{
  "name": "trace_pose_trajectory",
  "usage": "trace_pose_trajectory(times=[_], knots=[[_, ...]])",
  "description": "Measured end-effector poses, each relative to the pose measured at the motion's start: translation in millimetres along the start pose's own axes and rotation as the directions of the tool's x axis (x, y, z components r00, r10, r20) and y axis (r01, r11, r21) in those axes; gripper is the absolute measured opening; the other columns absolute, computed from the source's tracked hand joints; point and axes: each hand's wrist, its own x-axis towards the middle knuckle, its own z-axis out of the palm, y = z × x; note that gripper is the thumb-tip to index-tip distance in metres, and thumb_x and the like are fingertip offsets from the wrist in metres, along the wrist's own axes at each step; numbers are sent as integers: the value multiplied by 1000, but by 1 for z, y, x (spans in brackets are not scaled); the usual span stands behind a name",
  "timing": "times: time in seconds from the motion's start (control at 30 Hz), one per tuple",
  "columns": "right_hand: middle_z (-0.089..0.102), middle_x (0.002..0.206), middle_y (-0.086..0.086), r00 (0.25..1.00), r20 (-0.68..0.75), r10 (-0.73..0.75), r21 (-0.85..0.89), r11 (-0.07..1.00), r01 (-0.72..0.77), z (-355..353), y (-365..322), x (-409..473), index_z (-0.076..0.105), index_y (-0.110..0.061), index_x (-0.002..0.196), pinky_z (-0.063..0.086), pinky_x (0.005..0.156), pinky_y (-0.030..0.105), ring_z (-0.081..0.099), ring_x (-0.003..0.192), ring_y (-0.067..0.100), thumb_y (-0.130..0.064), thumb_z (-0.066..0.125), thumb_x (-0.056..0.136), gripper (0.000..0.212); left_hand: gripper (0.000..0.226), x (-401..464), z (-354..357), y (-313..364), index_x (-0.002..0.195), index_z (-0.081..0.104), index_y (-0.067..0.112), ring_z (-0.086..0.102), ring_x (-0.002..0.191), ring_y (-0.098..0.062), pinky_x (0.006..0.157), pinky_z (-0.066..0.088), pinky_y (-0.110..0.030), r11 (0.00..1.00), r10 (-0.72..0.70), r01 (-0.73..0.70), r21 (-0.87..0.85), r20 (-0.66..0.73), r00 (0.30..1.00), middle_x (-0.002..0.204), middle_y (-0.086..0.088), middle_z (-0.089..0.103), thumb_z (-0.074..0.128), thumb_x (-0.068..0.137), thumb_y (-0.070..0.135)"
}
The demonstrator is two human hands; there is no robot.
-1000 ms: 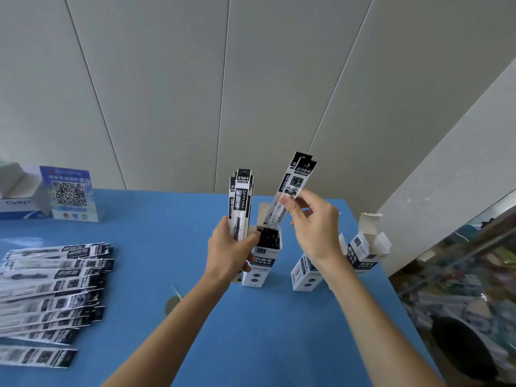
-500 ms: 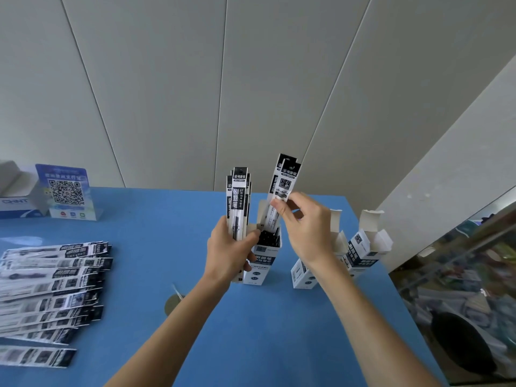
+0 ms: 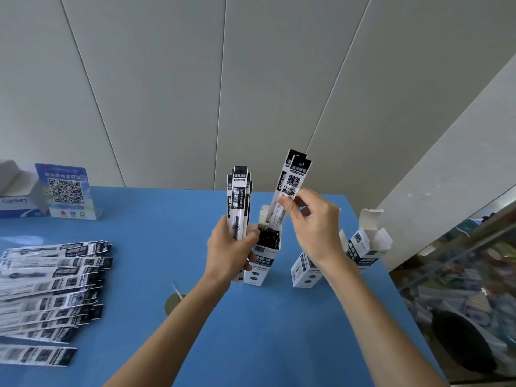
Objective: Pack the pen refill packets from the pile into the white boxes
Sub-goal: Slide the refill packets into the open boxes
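Note:
My left hand (image 3: 229, 251) grips an upright bundle of pen refill packets (image 3: 239, 199) beside an open white box (image 3: 261, 263) on the blue table (image 3: 156, 238). The box's mouth shows dark packet tops inside. My right hand (image 3: 312, 227) pinches two packets (image 3: 291, 180), tilted, with their lower ends in the box's mouth. A pile of packets (image 3: 53, 286) lies flat at the left. Two more white boxes stand to the right: one (image 3: 303, 270) partly hidden by my right wrist, one (image 3: 365, 244) with open flaps.
A QR-code sign (image 3: 65, 191) and a white carton (image 3: 16, 196) stand at the table's back left. A small round disc (image 3: 173, 301) lies near my left forearm. The table's right edge drops to cluttered shelves (image 3: 460, 275). A panelled wall (image 3: 223, 79) rises behind.
My right hand pushed the two packets down toward the box half a second ago; they now sit slightly higher and more tilted. My left hand has kept its bundle still.

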Motion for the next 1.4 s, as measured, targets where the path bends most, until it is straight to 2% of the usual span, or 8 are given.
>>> trace_pose_trajectory(times=[0.23,0.47,0.63,0.87,1.03,1.17,1.3,1.4], knots=[[58,63,6,998,39,-51,6,999,50,3,-2,1,58,-1,70,41,55,25,53,60,20,-23,64,88,29,13,-1,2,0,86,48,9,50,39,-14,35,39,-21,999,27,-27,20,-2,1000,66,-8,57,61,87,8],[45,58,0,999,22,-46,-5,999,46,-2,-4,1,48,-4,64,30,54,14,39,58,17,-19,64,89,33,6,-1,4,4,89,58,2,46,31,-10,30,31,-16,993,64,-68,98,38,997,56,-8,58,55,89,7],[41,56,-8,1000,29,8,20,1000,-9,-1,-4,2,46,-7,63,30,52,9,40,56,1,-20,64,89,34,8,0,7,4,85,59,6,47,31,-11,31,34,-17,997,41,-43,67,32,999,55,-9,59,56,90,11],[45,56,2,998,65,1,39,999,-3,10,-5,2,46,-4,63,30,53,18,39,57,17,-18,64,89,34,11,2,7,0,90,59,-3,49,35,-13,35,39,-20,1000,20,-21,10,34,999,60,-9,57,57,89,8],[49,58,6,973,213,86,-26,996,-82,14,3,-6,50,-1,64,33,55,27,41,58,21,-23,67,87,37,10,3,5,-2,90,59,-4,52,39,-14,36,41,-22,1000,23,-23,-5,38,999,59,-6,56,57,88,6],[58,77,4,907,358,223,-154,972,-178,10,7,-10,60,-7,73,33,66,29,50,79,22,-29,71,83,26,11,4,4,-4,90,61,-2,53,43,-17,38,43,-24,999,19,-17,-36,44,999,60,-4,58,58,89,8],[54,74,-6,935,280,219,-46,976,-214,7,-6,-9,58,-22,77,33,63,15,43,70,6,-30,71,82,16,9,4,5,-5,85,60,2,54,45,-19,39,44,-26,999,20,-17,-51,60,998,61,-5,57,59,90,10],[40,58,-6,970,161,180,-28,984,-178,8,-6,-6,43,-18,61,28,54,18,34,56,8,-20,70,84,35,11,4,6,-6,89,60,-2,53,44,-18,38,44,-26,999,15,-13,-46,52,999,63,-8,57,58,90,9]])
